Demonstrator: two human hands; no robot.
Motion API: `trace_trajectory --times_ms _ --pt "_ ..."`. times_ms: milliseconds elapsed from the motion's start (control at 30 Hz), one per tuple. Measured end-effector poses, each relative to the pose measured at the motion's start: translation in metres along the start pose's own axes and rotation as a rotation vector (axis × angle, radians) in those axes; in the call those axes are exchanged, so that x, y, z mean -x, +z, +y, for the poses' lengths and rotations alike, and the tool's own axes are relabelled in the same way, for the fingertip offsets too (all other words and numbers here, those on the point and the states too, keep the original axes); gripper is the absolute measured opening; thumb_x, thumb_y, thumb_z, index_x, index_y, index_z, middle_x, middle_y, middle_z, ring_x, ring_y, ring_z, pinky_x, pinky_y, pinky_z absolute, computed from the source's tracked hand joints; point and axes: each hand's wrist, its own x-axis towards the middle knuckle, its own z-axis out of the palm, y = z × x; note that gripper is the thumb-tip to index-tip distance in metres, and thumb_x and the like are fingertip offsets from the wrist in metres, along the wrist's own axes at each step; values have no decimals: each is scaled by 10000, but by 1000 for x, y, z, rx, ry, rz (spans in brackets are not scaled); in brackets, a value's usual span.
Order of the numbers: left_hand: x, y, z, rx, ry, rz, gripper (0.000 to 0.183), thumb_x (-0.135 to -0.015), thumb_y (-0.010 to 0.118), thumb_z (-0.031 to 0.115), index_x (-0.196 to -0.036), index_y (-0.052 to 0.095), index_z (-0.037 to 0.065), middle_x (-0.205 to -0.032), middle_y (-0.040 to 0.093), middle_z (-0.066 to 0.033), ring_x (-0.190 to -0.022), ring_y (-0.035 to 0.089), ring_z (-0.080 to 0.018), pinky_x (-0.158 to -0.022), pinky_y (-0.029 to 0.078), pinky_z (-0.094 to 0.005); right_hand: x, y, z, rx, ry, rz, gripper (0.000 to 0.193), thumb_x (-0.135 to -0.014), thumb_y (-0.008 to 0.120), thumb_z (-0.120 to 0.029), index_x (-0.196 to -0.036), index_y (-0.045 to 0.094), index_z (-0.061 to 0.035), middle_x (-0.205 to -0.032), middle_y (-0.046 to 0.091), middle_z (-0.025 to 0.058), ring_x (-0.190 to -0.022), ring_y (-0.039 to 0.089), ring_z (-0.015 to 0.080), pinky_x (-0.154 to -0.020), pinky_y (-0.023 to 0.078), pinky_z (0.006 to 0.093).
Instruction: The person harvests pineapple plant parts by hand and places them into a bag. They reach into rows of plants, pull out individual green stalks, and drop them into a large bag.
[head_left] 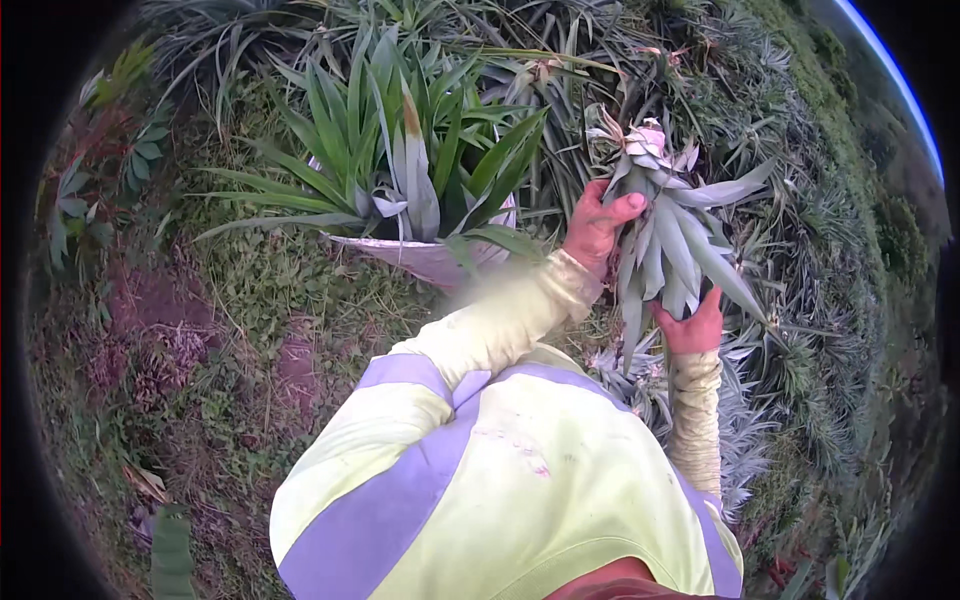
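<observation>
Broadly, weedy ground spreads below you, with densely packed pineapple plants along your right, too tangled to count. Your one pale-yellow shirt, banded in purple, fills the lower middle; its two sleeves reach forward. Ahead and to your left is one whitish, sack-like container. Inside it you have a bunch of long green leaves, overlapping so that you can't count the plants; one leaf among them has a brown tip. One loose pineapple sucker is between your two hands, to the right of the container and apart from it, its pinkish base pointing away from you and its grey-green leaves splayed back toward you. Your left hand grips it below the base, thumb across the leaves. Your right hand is at the leaf ends, thumb and finger parted around them; whether it squeezes them you can't tell.
</observation>
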Motion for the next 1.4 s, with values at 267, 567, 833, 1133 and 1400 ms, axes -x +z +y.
trace_trajectory --times_ms 267,567,833,1133,1400 --pt "73 -98 11 -636 -204 132 553 -839 691 332 -1276 474 73 -1075 602 -61 -996 570 -192 -907 443 -341 -64 -58 -8 55 -445 -227 585 -728 701 -149 -1254 476 -27 -998 633 202 -925 615 395 -781 489 388" --pt "135 -223 155 -585 4 1168 644 -763 628 625 -981 562 22 -754 586 -81 -614 620 -232 -541 526 -409 -123 -150 -148 414 -1014 -88 426 -759 709 -100 -1145 579 24 -1071 621 198 -970 609 327 -867 451 384" --pt "157 -380 139 -1555 64 1232 494 -825 497 407 -671 627 -44 -722 641 -243 -636 649 -336 -669 525 -406 -88 -8 -403 780 -1750 -260 518 -758 589 -46 -1252 541 -194 -859 568 96 -753 626 290 -640 508 387" --pt "180 -298 124 -1076 202 1023 224 -878 513 246 -883 616 47 -612 600 -126 -461 603 -230 -432 477 -358 -58 195 -414 1475 -1925 -716 385 -899 443 -223 -1280 499 -210 -1021 599 181 -881 655 331 -724 537 424" --pt "189 -244 149 -1069 -98 1075 276 -869 485 228 -914 645 8 -830 631 -251 -795 624 -418 -716 486 -479 -78 269 -368 1380 -1691 -982 419 -895 409 -175 -1310 459 -191 -992 647 187 -873 665 333 -757 533 447"
